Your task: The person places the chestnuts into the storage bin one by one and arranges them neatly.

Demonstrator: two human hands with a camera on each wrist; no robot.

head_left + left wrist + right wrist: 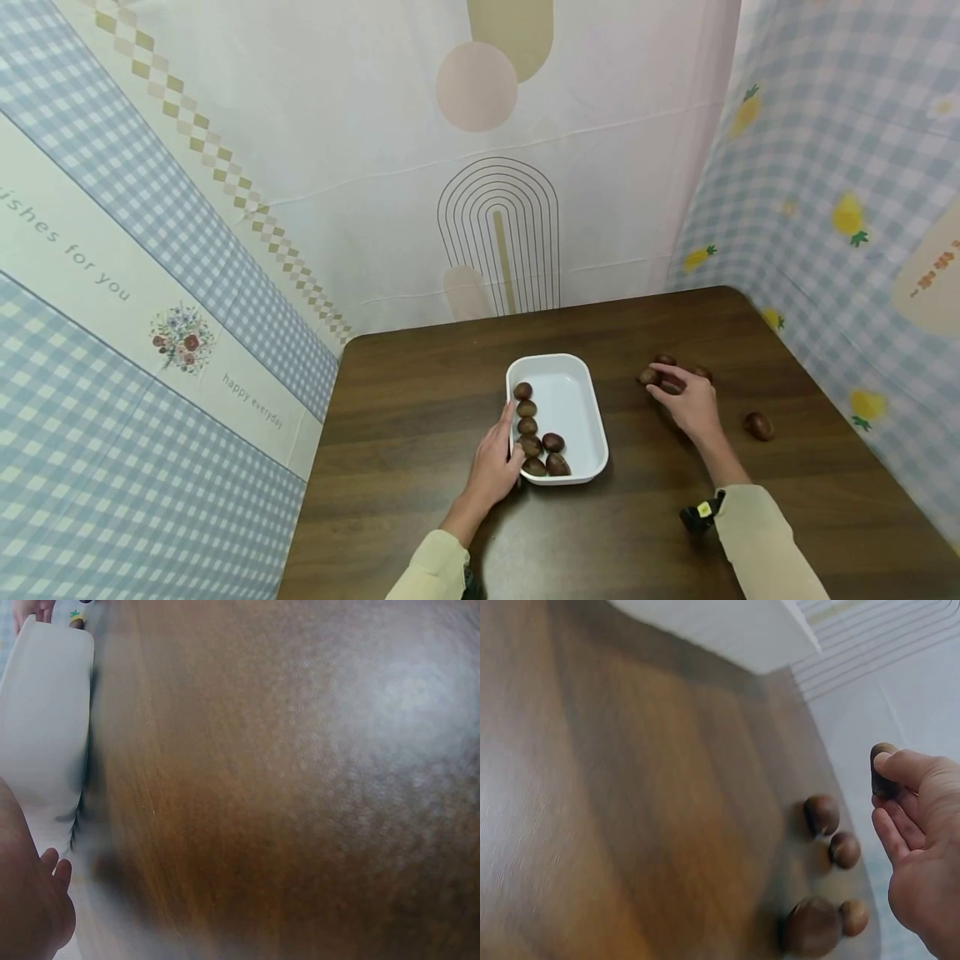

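A white rectangular tray (570, 398) stands on the table with several brown chestnuts (527, 425) along its left side and near corner. My left hand (491, 467) holds the tray's left side near the front, thumb at the rim and fingers along the outer wall. In the left wrist view, part of this hand (34, 900) shows beside the tray's wall (49, 712). Right of the tray, my right hand (690, 406) pinches a chestnut (649, 377) between thumb and fingertips. The right wrist view shows that chestnut (883, 771) held above the table.
Several loose chestnuts lie around and below my right hand, one chestnut (759, 426) apart toward the table's right edge. The brown wooden table (420, 400) meets a patterned cloth (360, 167) at the back. A checked cloth (817, 275) hangs on the right.
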